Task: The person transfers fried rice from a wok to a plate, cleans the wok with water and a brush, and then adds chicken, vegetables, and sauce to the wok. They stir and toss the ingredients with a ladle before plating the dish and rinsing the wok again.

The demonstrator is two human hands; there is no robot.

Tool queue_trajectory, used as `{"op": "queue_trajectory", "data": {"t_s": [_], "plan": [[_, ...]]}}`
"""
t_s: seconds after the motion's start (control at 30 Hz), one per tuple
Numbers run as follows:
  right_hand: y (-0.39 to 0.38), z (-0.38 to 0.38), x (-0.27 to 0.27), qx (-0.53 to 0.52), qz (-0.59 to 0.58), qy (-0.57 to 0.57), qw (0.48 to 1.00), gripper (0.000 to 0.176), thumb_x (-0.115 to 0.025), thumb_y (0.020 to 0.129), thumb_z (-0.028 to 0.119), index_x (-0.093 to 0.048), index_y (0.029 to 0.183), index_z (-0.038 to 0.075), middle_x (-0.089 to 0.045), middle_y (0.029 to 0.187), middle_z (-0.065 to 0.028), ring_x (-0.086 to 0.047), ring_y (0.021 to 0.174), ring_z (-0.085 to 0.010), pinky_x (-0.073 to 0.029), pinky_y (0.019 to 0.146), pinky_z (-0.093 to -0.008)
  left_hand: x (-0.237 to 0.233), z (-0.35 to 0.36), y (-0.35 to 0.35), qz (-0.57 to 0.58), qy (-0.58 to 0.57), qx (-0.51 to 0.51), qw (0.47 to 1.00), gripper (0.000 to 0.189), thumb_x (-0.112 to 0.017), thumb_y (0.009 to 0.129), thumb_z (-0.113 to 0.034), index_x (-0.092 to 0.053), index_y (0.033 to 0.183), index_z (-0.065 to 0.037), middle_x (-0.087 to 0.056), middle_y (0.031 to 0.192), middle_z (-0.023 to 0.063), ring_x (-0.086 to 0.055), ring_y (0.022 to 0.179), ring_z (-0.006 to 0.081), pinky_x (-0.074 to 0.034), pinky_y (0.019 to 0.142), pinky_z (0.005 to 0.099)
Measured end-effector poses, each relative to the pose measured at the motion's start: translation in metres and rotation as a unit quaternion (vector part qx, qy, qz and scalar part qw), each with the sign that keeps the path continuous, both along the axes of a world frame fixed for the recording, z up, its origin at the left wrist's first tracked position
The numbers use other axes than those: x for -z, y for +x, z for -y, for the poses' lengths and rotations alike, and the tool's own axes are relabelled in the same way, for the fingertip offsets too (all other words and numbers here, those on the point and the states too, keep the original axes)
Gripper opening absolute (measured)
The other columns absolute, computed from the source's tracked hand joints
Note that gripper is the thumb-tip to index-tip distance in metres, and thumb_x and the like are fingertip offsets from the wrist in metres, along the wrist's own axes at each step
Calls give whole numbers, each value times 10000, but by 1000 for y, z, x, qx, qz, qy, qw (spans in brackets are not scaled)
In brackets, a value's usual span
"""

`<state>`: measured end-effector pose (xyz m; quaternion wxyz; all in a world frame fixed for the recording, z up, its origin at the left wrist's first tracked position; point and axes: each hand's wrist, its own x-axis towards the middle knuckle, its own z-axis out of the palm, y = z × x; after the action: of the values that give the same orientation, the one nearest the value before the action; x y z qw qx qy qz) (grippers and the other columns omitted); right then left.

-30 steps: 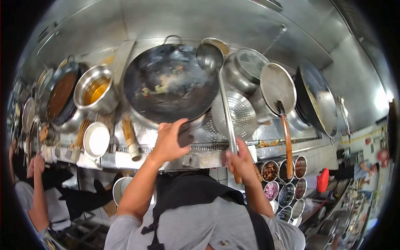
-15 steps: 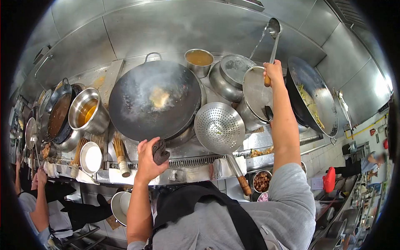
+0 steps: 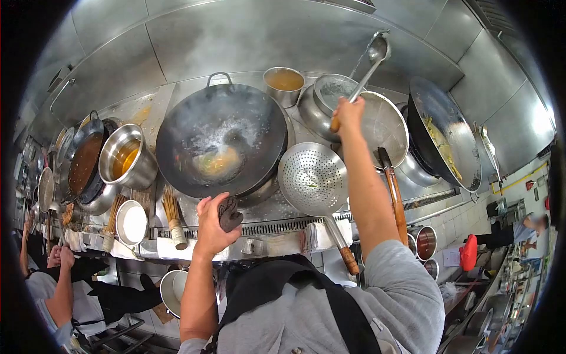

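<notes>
My right hand (image 3: 349, 113) is closed around the wooden handle of a ladle (image 3: 378, 49). The ladle's metal bowl is raised near the back wall, beside a thin stream of water (image 3: 359, 59) that falls toward a steel pot (image 3: 336, 88). A folded dark cloth (image 3: 230, 213) is gripped in my left hand (image 3: 212, 230), at the near rim of a large black wok (image 3: 188, 130). Whether the cloth also pinches the rim cannot be made out. Yellowish food in liquid (image 3: 217, 161) lies low in the wok, under light steam.
A perforated strainer (image 3: 312, 177) rests right of the wok. Farther right are a mesh sieve (image 3: 380, 127) and a tilted second wok (image 3: 442, 100). To the left stand a pot of oil (image 3: 127, 159) and bamboo brushes (image 3: 172, 215). Another person's hands (image 3: 61, 257) show at far left.
My right hand has moved left with the ladle, whose bowl has come slightly lower. The wok's contents have spread toward me, and steam over it has thinned. My left hand stays nearly in place.
</notes>
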<state>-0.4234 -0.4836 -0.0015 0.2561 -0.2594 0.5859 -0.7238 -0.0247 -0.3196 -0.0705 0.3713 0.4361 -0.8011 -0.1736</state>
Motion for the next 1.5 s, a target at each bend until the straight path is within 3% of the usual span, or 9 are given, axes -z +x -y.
{"op": "queue_trajectory", "data": {"t_s": [0.13, 0.27, 0.37, 0.5, 0.73, 0.9, 1.0, 1.13, 1.5], "plan": [[52, 16, 64, 17, 24, 82, 996, 511, -626, 890, 76, -321, 1296, 16, -581, 891, -178, -598, 599, -231, -475, 502, -376, 7, 3, 10, -15, 50, 24, 998, 808, -813, 566, -124, -521, 1319, -86, -633, 1160, 138, -486, 1202, 381, -304, 1116, 474], [77, 49, 118, 135, 53, 177, 974, 484, -603, 878, 56, -415, 1317, -16, -642, 1024, -235, -678, 832, -299, -518, 635, -389, -6, 0, 11, -2, 15, 29, 999, 766, -803, 606, -145, -502, 1306, -61, -672, 1062, 132, -612, 1059, 317, -280, 1121, 472], [52, 60, 53, -7, 273, 6, 962, 154, -540, 822, -28, -438, 919, 34, -569, 801, -129, -583, 642, -227, -482, 523, -353, -6, -1, 12, -14, 31, 31, 999, 765, -805, 607, -148, -502, 1305, -72, -673, 1070, 132, -613, 1063, 320, -280, 1121, 470], [-43, 94, -41, -102, 453, -110, 879, 202, -509, 846, -51, -478, 686, 67, -499, 605, -34, -501, 504, -139, -443, 464, -239, -6, 0, 12, -22, 27, 31, 999, 765, -809, 608, -152, -502, 1304, -77, -671, 1070, 134, -613, 1063, 322, -283, 1119, 468], [-47, 95, -10, 39, 180, 85, 979, 50, -490, 886, -25, -510, 898, 19, -513, 711, -63, -487, 516, -150, -424, 443, -308, -3, 2, 11, -24, 44, 29, 998, 780, -812, 599, -167, -503, 1310, -75, -665, 1104, 141, -613, 1072, 327, -282, 1119, 462], [-30, 87, 24, -76, 206, 73, 973, 43, -491, 898, -3, -516, 890, 31, -529, 720, -66, -487, 490, -150, -432, 456, -289, -2, 3, 13, -30, 47, 42, 998, 785, -809, 598, -172, -502, 1313, -70, -663, 1112, 148, -611, 1078, 331, -276, 1120, 463], [-26, 70, -5, -87, 465, -8, 881, 141, -497, 933, 13, -480, 799, 55, -505, 621, -31, -490, 477, -133, -452, 458, -269, -2, 4, 15, -37, 43, 45, 997, 782, -808, 602, -170, -501, 1314, -67, -663, 1107, 151, -609, 1081, 331, -274, 1118, 465], [-20, 32, -29, -115, 515, -151, 836, 273, -470, 970, 19, -430, 704, 68, -466, 545, -1, -486, 455, -128, -482, 475, -258, 3, 4, 17, -41, 37, 48, 997, 777, -806, 610, -170, -499, 1316, -64, -661, 1106, 156, -605, 1087, 333, -273, 1114, 465], [75, -141, -68, -408, 524, -200, 720, 276, -459, 1022, 133, -550, 1082, -120, -484, 715, 1, -466, 548, -91, -384, 492, -255, 7, 7, 24, -33, 7, 77, 996, 784, -801, 611, -196, -502, 1324, -65, -653, 1133, 159, -594, 1102, 334, -299, 1076, 464]]}}
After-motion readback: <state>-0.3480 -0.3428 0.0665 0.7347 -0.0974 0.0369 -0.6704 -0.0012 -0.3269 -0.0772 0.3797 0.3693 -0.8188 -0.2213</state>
